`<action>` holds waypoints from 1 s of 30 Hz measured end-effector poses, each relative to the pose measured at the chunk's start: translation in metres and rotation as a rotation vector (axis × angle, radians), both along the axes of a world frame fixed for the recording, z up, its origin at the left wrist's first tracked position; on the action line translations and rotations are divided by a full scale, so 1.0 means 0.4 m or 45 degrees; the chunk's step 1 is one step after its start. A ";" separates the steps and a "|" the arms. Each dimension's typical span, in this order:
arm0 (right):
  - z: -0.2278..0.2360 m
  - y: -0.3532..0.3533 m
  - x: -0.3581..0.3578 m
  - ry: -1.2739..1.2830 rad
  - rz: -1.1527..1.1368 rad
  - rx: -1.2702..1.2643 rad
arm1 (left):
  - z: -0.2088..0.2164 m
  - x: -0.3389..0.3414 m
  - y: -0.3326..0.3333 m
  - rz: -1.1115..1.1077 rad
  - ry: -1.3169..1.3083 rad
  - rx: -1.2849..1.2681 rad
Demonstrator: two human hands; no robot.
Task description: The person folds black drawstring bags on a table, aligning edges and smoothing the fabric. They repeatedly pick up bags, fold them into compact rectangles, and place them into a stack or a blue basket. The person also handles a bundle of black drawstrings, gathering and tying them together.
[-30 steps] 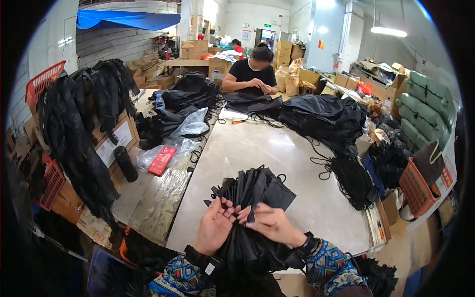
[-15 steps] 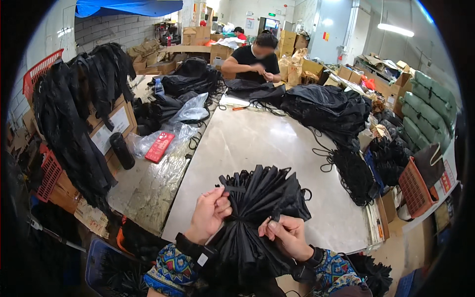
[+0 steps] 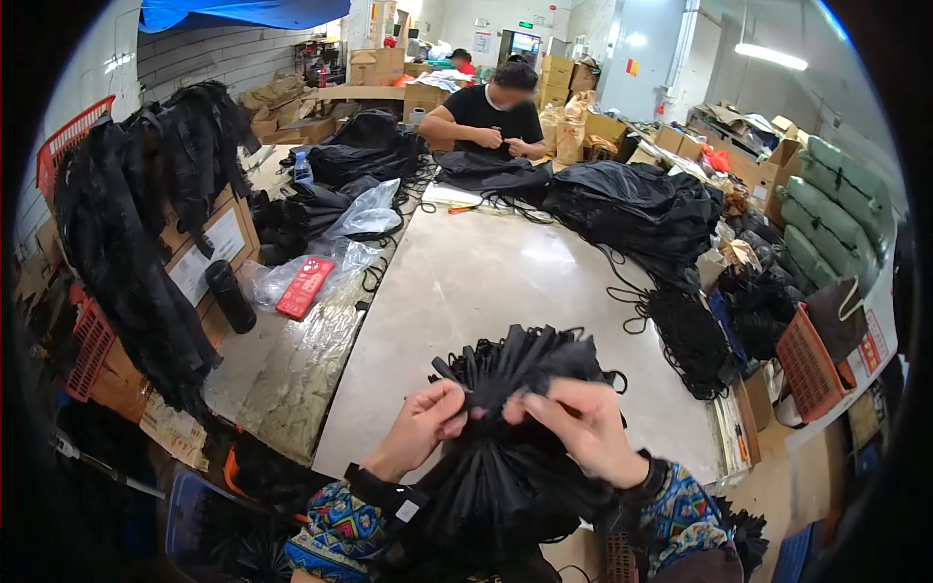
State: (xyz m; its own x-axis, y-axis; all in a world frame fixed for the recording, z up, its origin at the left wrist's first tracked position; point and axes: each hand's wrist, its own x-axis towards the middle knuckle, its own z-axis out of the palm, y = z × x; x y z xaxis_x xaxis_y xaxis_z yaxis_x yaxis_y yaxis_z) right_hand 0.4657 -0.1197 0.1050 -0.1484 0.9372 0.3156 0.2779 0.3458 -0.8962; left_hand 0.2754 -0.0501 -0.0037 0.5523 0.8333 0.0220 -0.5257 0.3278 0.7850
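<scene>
A bundle of black pleated fabric [image 3: 505, 496], gathered at its middle and fanned out above and below, lies at the table's near edge in front of me. My left hand [image 3: 420, 425] is closed at the left of the gathered waist, pinching an end of a black cloth strip [image 3: 494, 396]. On the other side my right hand [image 3: 586, 425] pinches the strip too, its fingers partly blurred. The strip crosses the front of the bundle between my hands. Whether it is knotted is too blurred to tell.
Piles of black fabric [image 3: 632, 204] and looped black cords [image 3: 688, 340] lie along the table's far and right sides. On the left are a red packet [image 3: 305, 288], a black cylinder [image 3: 230, 296] and hanging black strips [image 3: 121, 243]. A person [image 3: 491, 117] works across the table [image 3: 457, 262].
My right hand has moved up and left, closer to my left hand. The strip is now drawn across the bundle's front. My left hand has shifted slightly right and down.
</scene>
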 end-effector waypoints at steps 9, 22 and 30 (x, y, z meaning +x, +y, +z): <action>-0.033 0.041 -0.041 0.205 0.117 -0.429 | 0.009 -0.011 -0.041 -0.012 -0.555 -0.009; -0.118 0.057 -0.039 -0.404 0.420 0.574 | 0.034 0.016 -0.030 0.340 -0.521 -0.304; -0.202 0.052 -0.029 0.497 0.476 -0.182 | 0.017 0.004 -0.005 0.351 -0.403 -0.362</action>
